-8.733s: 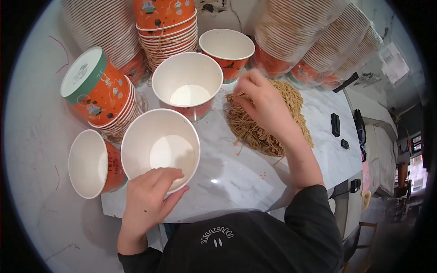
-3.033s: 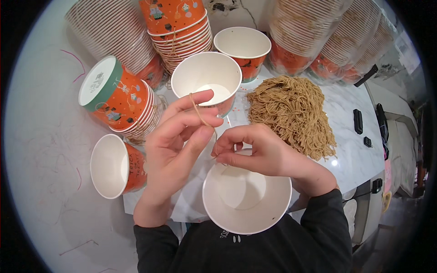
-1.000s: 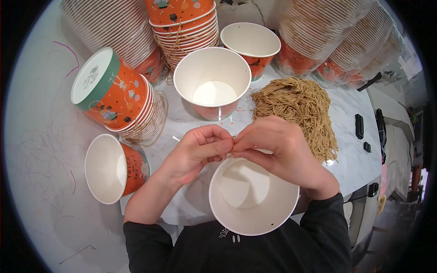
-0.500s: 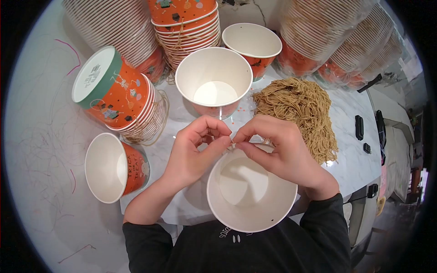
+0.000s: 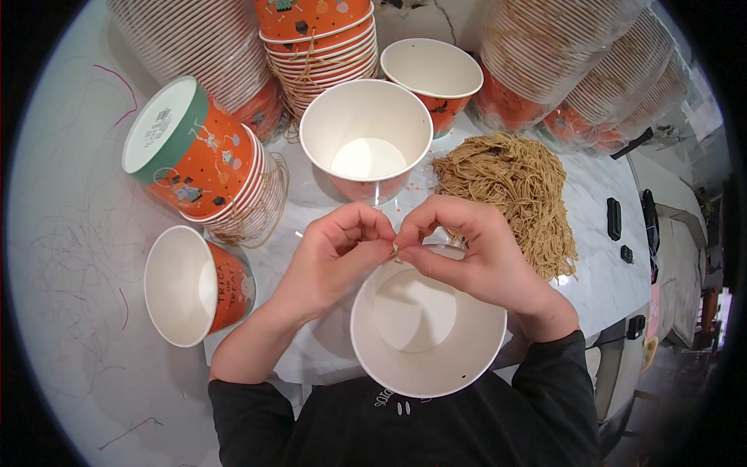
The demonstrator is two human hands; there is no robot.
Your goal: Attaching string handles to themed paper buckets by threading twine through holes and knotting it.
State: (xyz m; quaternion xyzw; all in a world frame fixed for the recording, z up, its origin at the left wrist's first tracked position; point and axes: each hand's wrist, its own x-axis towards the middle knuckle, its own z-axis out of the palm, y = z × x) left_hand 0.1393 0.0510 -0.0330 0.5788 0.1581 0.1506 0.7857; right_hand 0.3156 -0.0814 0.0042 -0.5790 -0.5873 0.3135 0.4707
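A white-lined paper bucket (image 5: pixel 436 359) stands at the table's near edge against my shirt, its mouth facing up. Over its far rim, my left hand (image 5: pixel 331 257) and my right hand (image 5: pixel 475 253) meet fingertip to fingertip. Both are closed in a pinch on a short bit of tan string (image 5: pixel 398 256), which shows as a small loop or knot just below the fingertips. Most of the string is hidden by my fingers. On the bucket's near wall, close to the rim, is a small dark hole.
Beyond my hands stands another bucket (image 5: pixel 366 117), with one more (image 5: pixel 432 66) behind it. A heap of tan strings (image 5: pixel 510 198) lies right. Left are a tipped bucket (image 5: pixel 183 288) and a lying stack (image 5: pixel 206 156). Tall bucket stacks (image 5: pixel 315 58) and plastic-wrapped ones (image 5: pixel 556 54) line the back.
The bucket under my hands has shifted very slightly left. My fingertips have moved a little, and more of the tan string shows beneath them.
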